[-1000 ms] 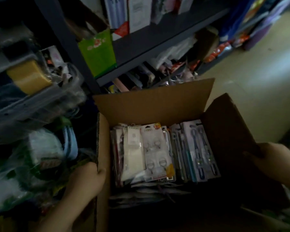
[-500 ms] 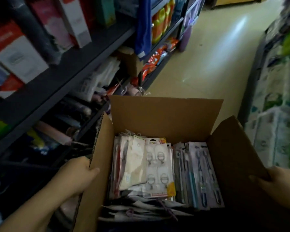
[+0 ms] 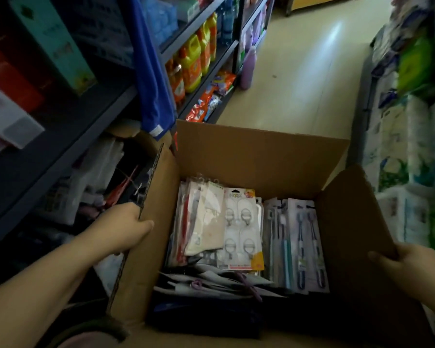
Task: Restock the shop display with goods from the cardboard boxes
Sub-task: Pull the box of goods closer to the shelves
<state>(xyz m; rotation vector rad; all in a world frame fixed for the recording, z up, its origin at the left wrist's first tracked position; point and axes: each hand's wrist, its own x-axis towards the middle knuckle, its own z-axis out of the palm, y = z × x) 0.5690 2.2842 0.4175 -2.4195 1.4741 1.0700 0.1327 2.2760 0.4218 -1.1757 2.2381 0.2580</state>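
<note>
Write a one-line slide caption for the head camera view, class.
Both hands, left hand and right hand, grip the side flaps of an open cardboard box of carded toothbrushes and hooks in a shop aisle.

right hand [image 3: 417, 270] cut by frame edge; left hand [image 3: 126, 229] fingers behind box flap [image 3: 136, 247]

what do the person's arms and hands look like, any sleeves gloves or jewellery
Both hands are bare, with no gloves. The left hand leads back along a forearm uncovered as far as the frame shows, with no sleeve, watch or bracelet visible. Only the right hand and wrist show, also uncovered. No rings can be made out in the dim light.
</note>
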